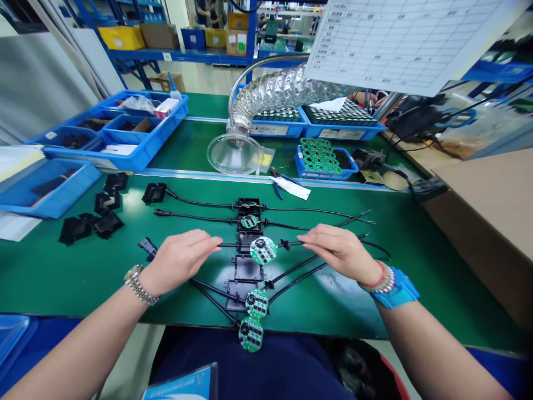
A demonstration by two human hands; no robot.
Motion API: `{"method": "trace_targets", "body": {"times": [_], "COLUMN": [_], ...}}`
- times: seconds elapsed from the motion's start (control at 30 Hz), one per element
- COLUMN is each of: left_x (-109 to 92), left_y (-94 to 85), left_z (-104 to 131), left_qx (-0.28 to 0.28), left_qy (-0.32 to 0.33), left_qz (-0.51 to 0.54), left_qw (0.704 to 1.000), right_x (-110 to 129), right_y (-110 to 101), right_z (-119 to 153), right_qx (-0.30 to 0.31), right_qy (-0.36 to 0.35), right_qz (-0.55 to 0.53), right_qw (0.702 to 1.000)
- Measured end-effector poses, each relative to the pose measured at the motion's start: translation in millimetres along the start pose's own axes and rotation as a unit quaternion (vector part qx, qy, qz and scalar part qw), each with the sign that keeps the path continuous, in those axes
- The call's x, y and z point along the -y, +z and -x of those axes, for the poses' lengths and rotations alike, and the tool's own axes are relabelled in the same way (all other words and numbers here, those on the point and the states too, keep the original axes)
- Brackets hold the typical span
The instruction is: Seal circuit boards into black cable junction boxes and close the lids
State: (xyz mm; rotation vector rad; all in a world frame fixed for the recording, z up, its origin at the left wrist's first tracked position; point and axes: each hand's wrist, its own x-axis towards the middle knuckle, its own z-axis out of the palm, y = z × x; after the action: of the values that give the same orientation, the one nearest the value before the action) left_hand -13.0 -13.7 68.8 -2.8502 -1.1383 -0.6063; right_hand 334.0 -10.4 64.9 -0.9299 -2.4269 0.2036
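Note:
A round green circuit board hangs between my hands, over a row of black plastic housings. My left hand pinches the black cable on the board's left side. On the other side my right hand pinches the cable just past a black grommet. Two housings at the far end of the row have cables laid through them, and one shows a seated circuit board. Nearer me, two more wired boards lie by the table's front edge.
Loose black covers lie at the left beside blue trays. A fume hood funnel stands behind the housings, near pliers and a blue bin of boards. A cardboard box borders the right side.

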Motion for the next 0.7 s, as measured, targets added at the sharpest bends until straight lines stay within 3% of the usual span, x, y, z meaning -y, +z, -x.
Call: {"method": "trace_targets", "body": {"times": [0.17, 0.3, 0.43, 0.57, 0.7], "left_x": [25.3, 38.1, 38.0, 38.2, 50.2], "left_y": [21.8, 46.2, 58.7, 55.4, 33.4], "left_z": [-2.5, -2.6, -0.1, 9.7, 26.9], "left_qx": [0.086, 0.121, 0.148, 0.150, 0.177], "left_qy": [-0.028, -0.061, -0.077, -0.108, -0.156], "left_qz": [-0.071, -0.050, -0.075, -0.099, -0.133], "left_qw": [0.993, 0.990, 0.983, 0.978, 0.963], "right_x": [-12.0, -22.6, -31.1, -33.3, -33.4], "right_y": [22.8, 48.3, 61.9, 66.5, 68.1], "right_z": [-5.7, -8.3, -2.5, 6.9, 11.5], "right_qx": [0.081, 0.109, 0.132, 0.108, 0.086], "right_qy": [-0.036, -0.019, -0.014, 0.008, 0.020], "right_qz": [0.166, 0.182, 0.195, 0.205, 0.192], "right_qw": [0.982, 0.977, 0.972, 0.973, 0.977]}}
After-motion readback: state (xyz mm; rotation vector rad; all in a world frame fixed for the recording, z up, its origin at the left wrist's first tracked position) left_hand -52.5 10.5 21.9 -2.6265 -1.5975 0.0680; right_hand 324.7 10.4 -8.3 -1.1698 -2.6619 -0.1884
